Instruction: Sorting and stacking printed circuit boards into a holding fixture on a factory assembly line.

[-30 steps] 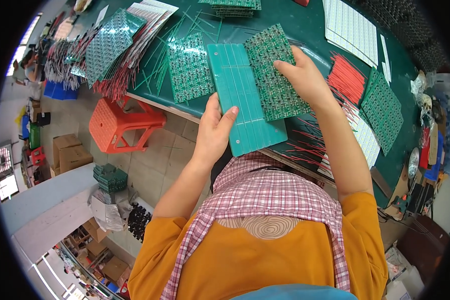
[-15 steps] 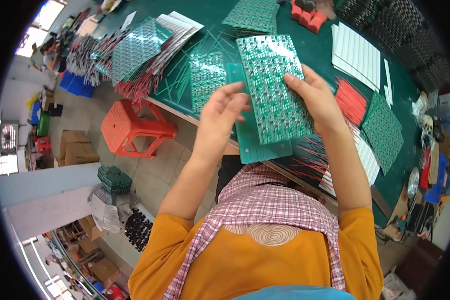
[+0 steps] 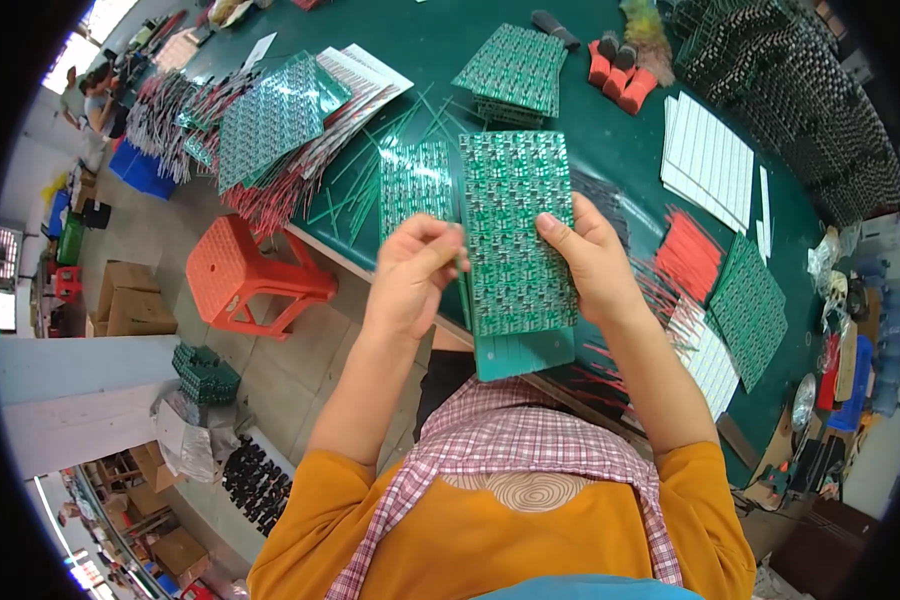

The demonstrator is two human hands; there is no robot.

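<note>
A green circuit board panel (image 3: pixel 515 215) with rows of small printed boards is held up in my right hand (image 3: pixel 598 260). The thumb lies on its face and the fingers reach behind its right edge. My left hand (image 3: pixel 415 265) is closed in a pinch at the panel's left edge. Whatever is between those fingertips is too small to make out; a thin green edge shows just below them. Under the panel, a plain green plate (image 3: pixel 525 355) sticks out toward me. Another board panel (image 3: pixel 415 180) lies on the table just beyond my left hand.
Stacked panels (image 3: pixel 510 70) lie at the far side of the green table (image 3: pixel 370 25). Thin green strips (image 3: pixel 345 195) and bundled wires are at left; red wires (image 3: pixel 688 250), white sheets (image 3: pixel 708 160) and more panels (image 3: pixel 750 310) at right. An orange stool (image 3: pixel 235 270) stands at left.
My right hand has brought the panel nearer to me and turned it more upright in view. The fingers of my left hand, apart before, have closed at the panel's left edge.
</note>
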